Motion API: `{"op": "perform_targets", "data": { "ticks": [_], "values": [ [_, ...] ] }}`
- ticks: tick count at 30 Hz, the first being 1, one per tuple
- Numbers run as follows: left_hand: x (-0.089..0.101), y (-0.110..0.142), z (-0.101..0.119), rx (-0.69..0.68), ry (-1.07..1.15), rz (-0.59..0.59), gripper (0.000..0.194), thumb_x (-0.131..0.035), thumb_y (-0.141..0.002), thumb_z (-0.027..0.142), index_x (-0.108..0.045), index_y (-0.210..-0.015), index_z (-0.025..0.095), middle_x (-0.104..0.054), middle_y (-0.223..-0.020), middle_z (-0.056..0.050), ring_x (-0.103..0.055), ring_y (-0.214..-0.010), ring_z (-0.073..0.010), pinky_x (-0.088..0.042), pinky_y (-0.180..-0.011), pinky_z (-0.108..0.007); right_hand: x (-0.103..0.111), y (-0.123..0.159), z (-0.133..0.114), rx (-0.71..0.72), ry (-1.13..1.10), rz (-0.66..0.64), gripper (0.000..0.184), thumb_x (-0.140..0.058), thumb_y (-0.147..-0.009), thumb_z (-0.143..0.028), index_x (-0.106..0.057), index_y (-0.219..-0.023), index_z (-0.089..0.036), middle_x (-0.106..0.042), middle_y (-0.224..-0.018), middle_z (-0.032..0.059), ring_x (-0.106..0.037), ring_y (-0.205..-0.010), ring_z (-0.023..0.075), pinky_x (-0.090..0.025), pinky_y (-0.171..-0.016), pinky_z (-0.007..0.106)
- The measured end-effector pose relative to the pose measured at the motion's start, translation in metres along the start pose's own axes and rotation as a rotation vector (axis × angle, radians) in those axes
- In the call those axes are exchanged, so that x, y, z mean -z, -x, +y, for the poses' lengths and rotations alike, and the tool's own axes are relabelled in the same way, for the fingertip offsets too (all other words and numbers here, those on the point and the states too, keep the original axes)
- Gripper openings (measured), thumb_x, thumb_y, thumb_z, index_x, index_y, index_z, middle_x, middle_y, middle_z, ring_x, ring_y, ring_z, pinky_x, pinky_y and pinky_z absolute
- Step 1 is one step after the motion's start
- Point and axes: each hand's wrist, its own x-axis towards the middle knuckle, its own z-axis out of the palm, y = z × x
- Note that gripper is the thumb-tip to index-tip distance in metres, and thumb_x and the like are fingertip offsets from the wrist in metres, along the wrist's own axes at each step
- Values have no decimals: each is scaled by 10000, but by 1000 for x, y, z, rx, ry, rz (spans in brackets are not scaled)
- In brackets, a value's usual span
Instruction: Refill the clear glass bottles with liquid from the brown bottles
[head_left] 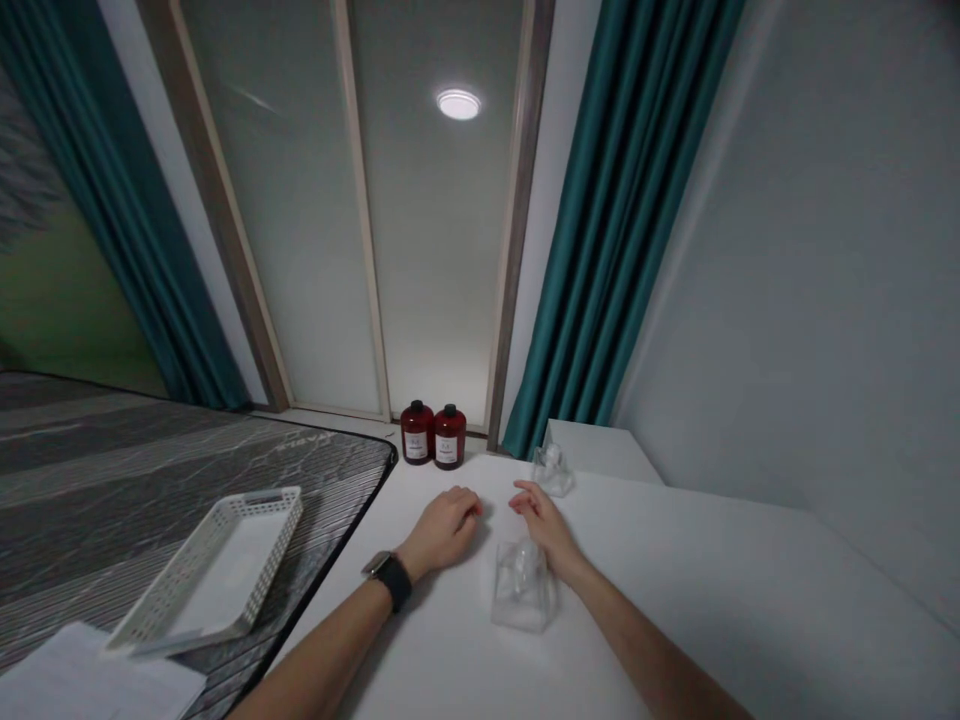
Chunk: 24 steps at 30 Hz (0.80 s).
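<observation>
Just left of lower centre, left hand (448, 527) with curled fingers, impossible to tell if grasping something; at lower centre, between both forearms, clear container (516, 597); then, just beside it, right hand (546, 525), loosely released; beyond its fingers, second clear container (553, 477).

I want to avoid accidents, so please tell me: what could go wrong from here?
The right hand is very close to the nearer clear container, so a small move might knock it. The red bottles stand side by side near the table's far edge; a bump could tip them over. The farther clear container is see-through, so it might be overlooked.
</observation>
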Motion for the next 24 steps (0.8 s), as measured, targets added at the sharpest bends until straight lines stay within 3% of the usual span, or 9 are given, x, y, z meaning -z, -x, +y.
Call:
{"op": "perform_targets", "data": {
  "ticks": [5,10,12,16,20,24],
  "values": [
    [9,4,38,-95,141,-111,330,-394,-792,76,-604,-1018,192,-636,-979,-57,-589,-950,-218,-482,-876,-326,29,35,-16,-44,-65,-44,294,-443,-857,-252,-616,-1092,-215,-752,-881,61,-711,-837,228,-562,-826,391],
    [10,15,56,-185,380,-366,561,-616,-797,228,-470,-1338,214,-542,-1290,-98,-495,-1210,-278,-400,-1088,-427,45,67,-31,-34,-79,-37,246,-485,-840,-279,-672,-986,-214,-740,-915,68,-704,-902,244,-552,-875,409],
    [4,21,58,-124,385,-351,622,-702,-774,271,-459,-1342,205,-535,-1293,-109,-499,-1205,-286,-399,-1090,-430,46,79,-38,-19,-64,-24,265,-486,-886,-310,-685,-1034,-218,-738,-964,76,-697,-952,252,-539,-910,420],
    [-7,31,58,26,308,-275,554,-755,-751,295,-518,-1243,197,-589,-1195,-104,-547,-1092,-282,-449,-998,-416,44,97,-53,107,80,26,281,-465,-970,-316,-684,-1128,-240,-712,-1060,89,-661,-1031,253,-518,-951,420],
    [-8,37,54,81,232,-239,630,-789,-712,284,-499,-1266,214,-601,-1207,-90,-543,-1076,-282,-447,-966,-414,42,106,-60,197,181,19,268,-473,-972,-262,-677,-1146,-251,-673,-1098,91,-622,-1074,254,-506,-969,417],
    [-15,37,59,134,169,-245,494,-803,-692,327,-546,-1094,197,-625,-1088,-66,-557,-972,-259,-452,-875,-374,36,107,-60,206,217,-2,247,-528,-941,-249,-669,-1144,-253,-640,-1130,91,-582,-1111,262,-482,-1002,433]
  ]
}}
